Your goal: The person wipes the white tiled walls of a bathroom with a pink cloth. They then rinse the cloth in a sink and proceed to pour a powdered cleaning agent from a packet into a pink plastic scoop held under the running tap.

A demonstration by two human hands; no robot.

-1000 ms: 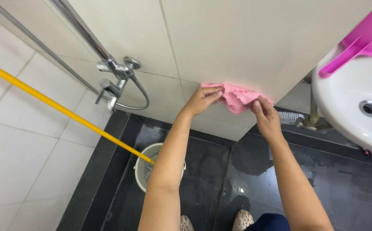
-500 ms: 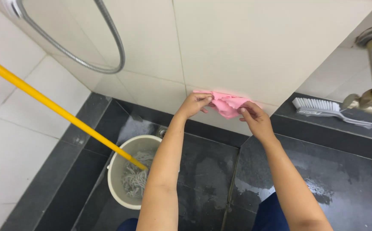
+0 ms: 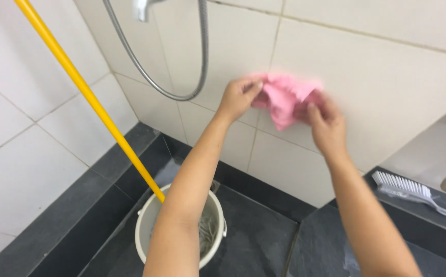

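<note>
The pink cloth (image 3: 287,100) is bunched against the white wall tiles (image 3: 387,77), held between both hands. The left hand (image 3: 238,95) pinches its left edge in a fingertip grip; the right hand (image 3: 328,123) clenches its right side. A hose (image 3: 156,84) loops on the wall just left of the hands. Below the left arm a white bucket (image 3: 143,231) stands on the dark floor (image 3: 259,236), with a yellow pole (image 3: 89,97) slanting into it. A scrub brush (image 3: 405,185) lies on the dark ledge at right.
</note>
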